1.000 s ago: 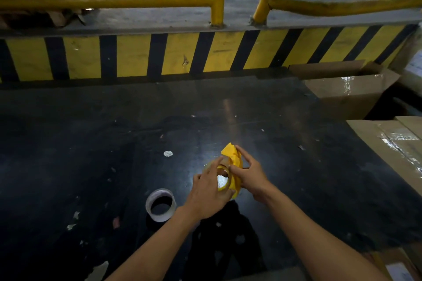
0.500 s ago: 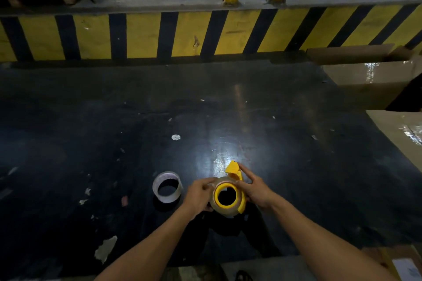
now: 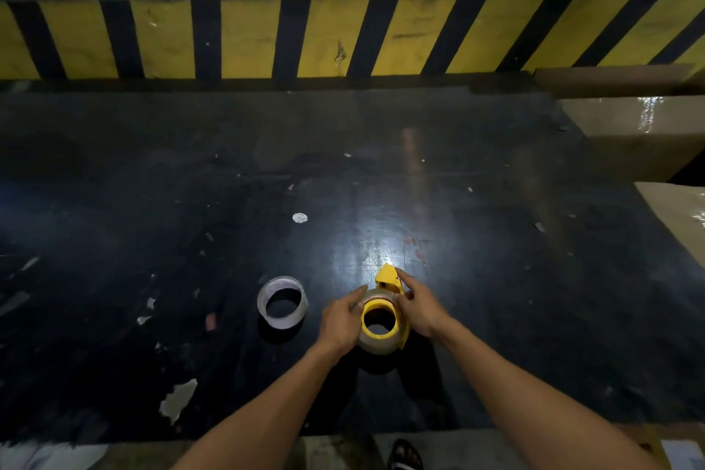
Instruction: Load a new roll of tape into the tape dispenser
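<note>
Head view, low centre of the frame: your left hand point(image 3: 340, 320) is wrapped against the left side of the tape roll point(image 3: 375, 345), fingers closed on it, thumb up at the rim. Your right hand point(image 3: 416, 308) clamps the yellow tape dispenser point(image 3: 390, 280) from the right, fingertips on its pointed top. The roll sits around the dispenser's yellow hub point(image 3: 379, 319), and you look straight down through the hole. Just left of your left hand, apart from it, a second, clear-looking roll point(image 3: 282, 302) lies flat on the dark table point(image 3: 152, 202). Paper scraps dot the surface. Cardboard boxes point(image 3: 629, 133) sit at the right edge, and a yellow-and-black striped barrier point(image 3: 248, 38) runs across the top.
</note>
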Demonstrator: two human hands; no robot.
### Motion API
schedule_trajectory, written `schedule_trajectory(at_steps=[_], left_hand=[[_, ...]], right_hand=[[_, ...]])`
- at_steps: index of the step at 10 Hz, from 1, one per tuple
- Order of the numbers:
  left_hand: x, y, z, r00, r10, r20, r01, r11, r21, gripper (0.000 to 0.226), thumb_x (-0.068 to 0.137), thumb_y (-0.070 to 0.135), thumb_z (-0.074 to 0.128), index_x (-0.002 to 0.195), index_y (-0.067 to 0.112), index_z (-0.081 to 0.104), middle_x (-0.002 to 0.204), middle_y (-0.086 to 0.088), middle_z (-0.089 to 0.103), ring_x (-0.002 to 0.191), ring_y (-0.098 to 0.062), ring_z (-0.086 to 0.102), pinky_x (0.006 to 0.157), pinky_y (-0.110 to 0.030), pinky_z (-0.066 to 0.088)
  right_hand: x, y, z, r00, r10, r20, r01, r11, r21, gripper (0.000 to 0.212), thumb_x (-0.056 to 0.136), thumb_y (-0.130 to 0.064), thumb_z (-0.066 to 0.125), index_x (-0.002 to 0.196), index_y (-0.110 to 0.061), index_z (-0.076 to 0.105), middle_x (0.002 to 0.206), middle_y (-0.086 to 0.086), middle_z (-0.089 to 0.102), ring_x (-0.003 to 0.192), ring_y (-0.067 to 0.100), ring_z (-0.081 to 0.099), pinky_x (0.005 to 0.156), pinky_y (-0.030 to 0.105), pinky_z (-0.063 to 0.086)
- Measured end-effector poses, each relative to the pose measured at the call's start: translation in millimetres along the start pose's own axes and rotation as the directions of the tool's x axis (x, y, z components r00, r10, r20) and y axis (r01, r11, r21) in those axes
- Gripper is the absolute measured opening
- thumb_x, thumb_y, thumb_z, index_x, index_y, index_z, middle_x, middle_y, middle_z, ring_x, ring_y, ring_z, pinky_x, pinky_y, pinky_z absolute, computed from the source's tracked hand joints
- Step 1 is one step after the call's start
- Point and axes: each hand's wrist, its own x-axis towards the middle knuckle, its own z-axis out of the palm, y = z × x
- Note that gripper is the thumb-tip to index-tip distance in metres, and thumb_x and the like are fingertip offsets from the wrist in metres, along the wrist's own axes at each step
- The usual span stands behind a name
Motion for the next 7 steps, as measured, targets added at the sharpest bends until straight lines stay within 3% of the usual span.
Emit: schedule_trajectory(at_steps=[1,2,4,5,6,7], left_hand=[[-1,-1,1,1.0,-0.007,-0.021,0.006,0.999,-0.033,0.044,0.105,0.018,0.05,0.147,0.028,0.058,0.144,-0.006,0.066,0.129,-0.03,0.064,0.103,-0.052,0.056],[-2,-4,4,0.999,-0.002,-0.035,0.001,0.999,-0.034,0.043,0.106,0.018,0.05,0.148,0.027,0.057,0.144,-0.008,0.065,0.131,-0.027,0.062,0.107,-0.037,0.052],[-2,-8,9,0.997,-0.027,-0.068,0.027,1.0,0.004,0.043,0.107,0.023,0.047,0.148,0.036,0.055,0.139,-0.013,0.065,0.129,-0.028,0.061,0.112,-0.04,0.048],[-8,-6,8,0.997,-0.045,-0.062,0.045,0.999,0.001,0.044,0.107,0.026,0.046,0.15,0.031,0.053,0.142,-0.013,0.063,0.133,-0.028,0.059,0.114,-0.044,0.047],[-16,-1,4,0.993,-0.08,-0.087,0.071,0.992,-0.1,0.039,0.108,0.027,0.046,0.143,0.016,0.06,0.141,-0.01,0.065,0.131,-0.027,0.059,0.105,-0.033,0.046],[-34,-14,-4,0.971,-0.179,-0.158,0.149,0.972,-0.184,0.037,0.106,0.022,0.05,0.141,0.011,0.06,0.14,-0.01,0.065,0.13,-0.028,0.06,0.1,-0.032,0.044]], right_hand=[[-3,2,5,0.999,-0.022,-0.043,0.021,1.0,-0.002,0.053,0.099,-0.018,0.05,0.148,-0.032,0.037,0.093,0.002,0.068,0.091,0.025,0.07,0.086,0.04,0.058],[-6,1,9,0.995,-0.034,-0.09,0.03,0.999,-0.036,0.051,0.1,-0.018,0.047,0.149,-0.029,0.036,0.108,0.012,0.068,0.097,0.026,0.067,0.091,0.041,0.055],[0,5,15,0.993,-0.023,-0.113,0.012,0.995,-0.1,0.054,0.099,-0.02,0.045,0.15,-0.033,0.032,0.126,0.018,0.062,0.096,0.024,0.067,0.089,0.039,0.055],[-4,3,16,0.996,-0.006,-0.089,-0.005,0.993,-0.115,0.056,0.098,-0.026,0.048,0.15,-0.033,0.031,0.131,0.015,0.061,0.103,0.026,0.065,0.095,0.042,0.053],[-11,2,15,0.996,-0.011,-0.092,0.006,0.999,-0.049,0.059,0.096,-0.038,0.051,0.151,-0.029,0.03,0.142,0.01,0.055,0.122,0.027,0.058,0.105,0.044,0.046],[-41,9,21,0.988,0.075,-0.133,-0.063,0.994,0.089,0.061,0.1,-0.041,0.047,0.154,-0.021,0.026,0.153,0.007,0.043,0.137,0.026,0.044,0.112,0.04,0.036]])
